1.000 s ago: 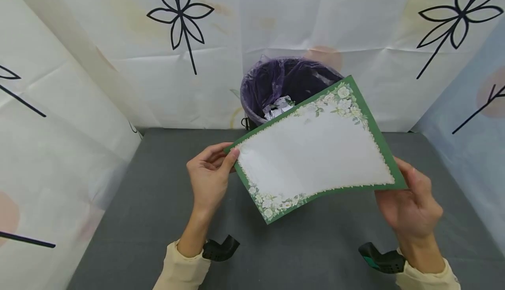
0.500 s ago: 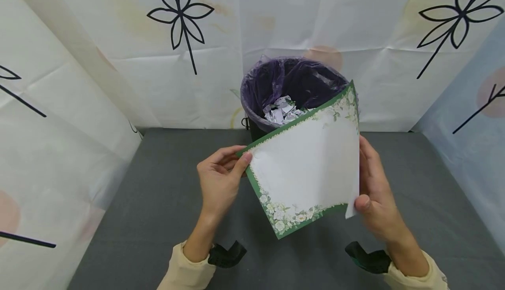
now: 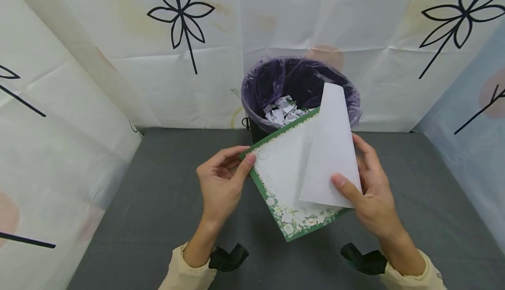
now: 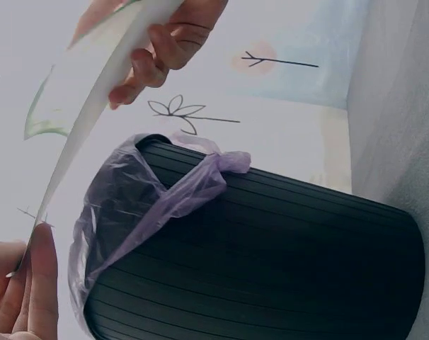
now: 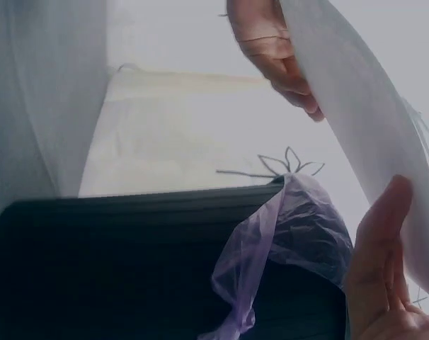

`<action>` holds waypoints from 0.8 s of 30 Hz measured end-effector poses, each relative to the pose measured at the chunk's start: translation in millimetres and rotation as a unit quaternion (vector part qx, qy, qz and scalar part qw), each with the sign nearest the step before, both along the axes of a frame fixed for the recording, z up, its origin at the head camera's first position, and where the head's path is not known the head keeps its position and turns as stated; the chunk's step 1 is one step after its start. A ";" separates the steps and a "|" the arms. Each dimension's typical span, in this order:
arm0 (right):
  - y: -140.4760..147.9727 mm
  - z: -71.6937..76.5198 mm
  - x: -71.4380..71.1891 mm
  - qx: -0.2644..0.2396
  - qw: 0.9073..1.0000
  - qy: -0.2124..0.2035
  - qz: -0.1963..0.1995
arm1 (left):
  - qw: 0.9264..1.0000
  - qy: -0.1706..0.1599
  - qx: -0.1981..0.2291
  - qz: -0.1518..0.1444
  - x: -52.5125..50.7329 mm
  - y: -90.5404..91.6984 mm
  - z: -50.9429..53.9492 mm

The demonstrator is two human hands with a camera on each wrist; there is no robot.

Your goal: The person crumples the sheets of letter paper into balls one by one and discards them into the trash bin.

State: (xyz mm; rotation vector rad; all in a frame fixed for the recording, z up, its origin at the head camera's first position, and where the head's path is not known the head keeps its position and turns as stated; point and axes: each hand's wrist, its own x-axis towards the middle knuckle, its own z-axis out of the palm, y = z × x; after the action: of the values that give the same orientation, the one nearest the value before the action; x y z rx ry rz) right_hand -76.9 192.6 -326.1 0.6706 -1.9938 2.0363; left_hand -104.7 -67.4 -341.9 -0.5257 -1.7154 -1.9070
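Observation:
A sheet of paper (image 3: pixel 280 176) with a green border and white flowers is held in the air over the table's middle, slanted in the head view. Its right part is folded over, so a plain white flap (image 3: pixel 329 149) covers the printed side. The left hand (image 3: pixel 218 184) pinches the left corner between thumb and fingers. At the folded edge, the right hand (image 3: pixel 376 202) grips the sheet, thumb on the flap and fingers behind. From below, the left wrist view shows the sheet's underside (image 4: pixel 94 113) between both hands.
Behind the sheet stands a black bin (image 4: pixel 285 248) lined with a purple bag (image 3: pixel 254 86). Crumpled paper (image 3: pixel 282 111) lies inside it. A grey table (image 3: pixel 158 202) spreads below the hands, with white patterned cloth (image 3: pixel 177 92) at the back and sides.
The right hand has moved left and inward, bending the sheet's right end over until its white back faces up. The left hand has shifted slightly right, still pinching the corner.

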 end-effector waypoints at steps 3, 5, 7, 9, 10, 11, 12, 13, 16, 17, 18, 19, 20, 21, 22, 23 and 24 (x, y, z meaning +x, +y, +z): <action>-1.0 0.6 -2.0 0.002 1.000 0.019 -0.009 | 1.000 0.003 0.002 -0.016 1.6 0.7 2.6; -3.4 -0.6 -3.0 0.007 0.999 0.033 -0.026 | 0.999 0.006 0.004 -0.035 2.6 1.5 4.0; -6.0 -2.1 -3.0 0.018 0.998 0.041 -0.049 | 0.998 0.011 0.004 -0.062 2.8 2.5 4.8; -8.2 -2.9 -2.4 0.028 0.996 0.040 -0.068 | 0.995 0.007 0.015 -0.103 3.1 3.2 5.6; -9.1 -3.1 -1.8 0.032 0.996 0.038 -0.076 | 0.991 -0.002 0.027 -0.134 3.2 3.4 6.2; -9.9 -3.1 -1.1 0.034 0.996 0.033 -0.082 | 0.985 -0.015 0.041 -0.168 3.1 3.4 6.5; -10.7 -2.7 -0.6 0.035 0.995 0.028 -0.086 | 0.977 -0.030 0.055 -0.202 3.2 3.3 6.8; -11.6 -2.5 -0.6 0.032 0.995 0.033 -0.083 | 0.968 -0.050 0.071 -0.237 3.5 3.3 7.1; -14.5 -1.3 -1.1 0.027 0.996 0.045 -0.077 | 0.933 -0.112 0.111 -0.323 3.5 3.9 6.9; -15.2 -1.1 -1.5 0.026 0.996 0.046 -0.077 | 0.926 -0.125 0.113 -0.338 3.7 4.3 6.0; -15.8 -1.0 -2.1 0.027 0.996 0.049 -0.075 | 0.922 -0.133 0.109 -0.348 3.8 5.2 5.0; -16.3 -1.2 -2.6 0.027 0.996 0.052 -0.075 | 0.918 -0.137 0.103 -0.357 3.6 6.7 3.8; -16.5 -1.4 -2.9 0.028 0.996 0.049 -0.076 | 0.918 -0.139 0.092 -0.361 3.6 8.2 2.7; -16.8 -1.5 -3.2 0.029 0.996 0.046 -0.077 | 0.918 -0.138 0.078 -0.364 3.6 9.8 1.8; -16.9 -1.8 -3.4 0.031 0.995 0.044 -0.079 | 0.919 -0.136 0.064 -0.365 3.4 12.1 1.2; -17.1 -2.4 -3.6 0.032 0.995 0.045 -0.079 | 0.921 -0.129 0.048 -0.365 3.6 14.3 1.2; -17.5 -2.5 -3.6 0.033 0.995 0.047 -0.079 | 0.921 -0.128 0.035 -0.365 3.9 16.7 1.8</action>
State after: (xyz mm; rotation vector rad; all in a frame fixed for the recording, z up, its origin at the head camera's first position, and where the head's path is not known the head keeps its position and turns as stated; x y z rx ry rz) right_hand -80.5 175.1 -328.6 0.5884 -1.9995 1.8235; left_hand -100.8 -50.7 -340.1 -1.0391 -1.7415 -2.6387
